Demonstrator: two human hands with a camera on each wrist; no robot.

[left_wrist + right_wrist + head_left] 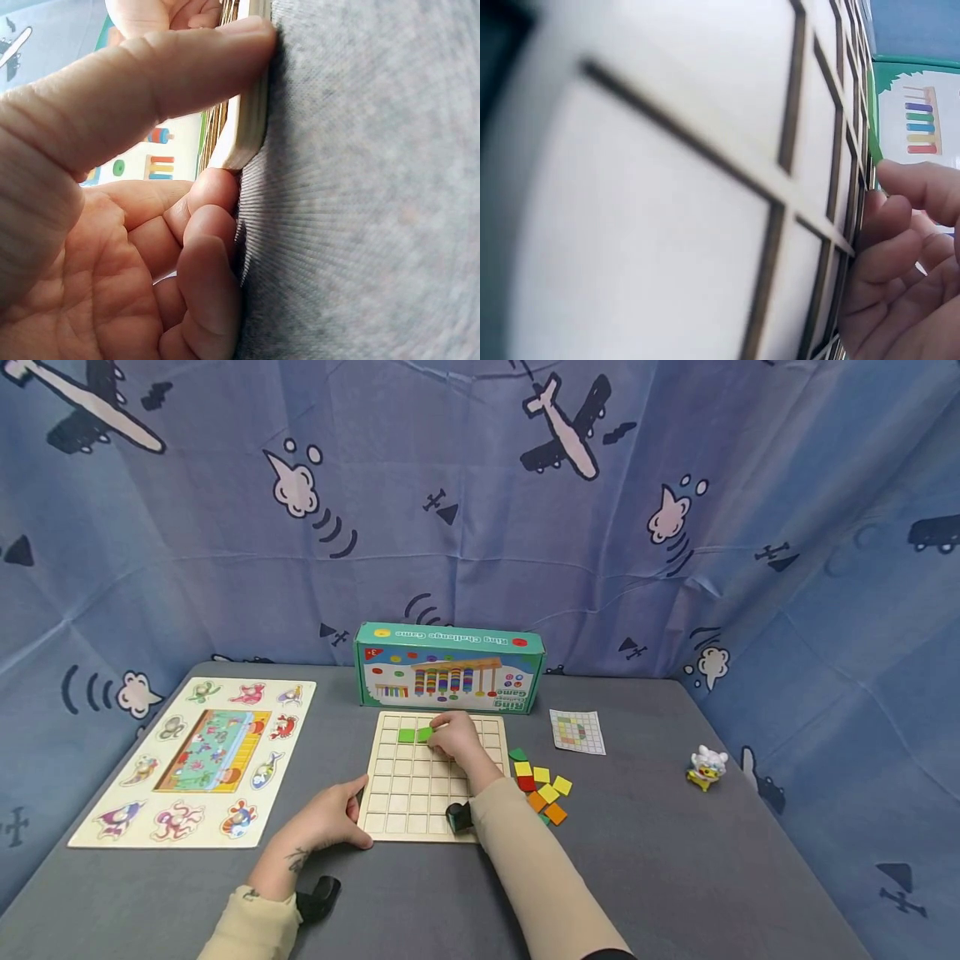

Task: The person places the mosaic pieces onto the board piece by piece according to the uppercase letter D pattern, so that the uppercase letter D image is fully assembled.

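Observation:
A wooden grid board (390,803) lies flat on the table. My left hand (330,820) holds its near left corner, thumb along the near edge and fingers at the left edge; the left wrist view shows the fingers curled at the board's corner (241,146). Over the board's far rows, my right hand (455,737) pinches a green tile (424,734). That tile's thin edge (874,131) shows at the fingertips in the right wrist view. Another green tile (406,736) sits in the cell to its left. Part of the board is hidden under the right forearm.
Loose yellow, red, orange and green tiles (548,794) lie right of the board. Behind stands a green game box (450,670). A small pattern card (577,732) and a toy figure (707,767) are to the right; a sea-animal puzzle (150,802) is at left.

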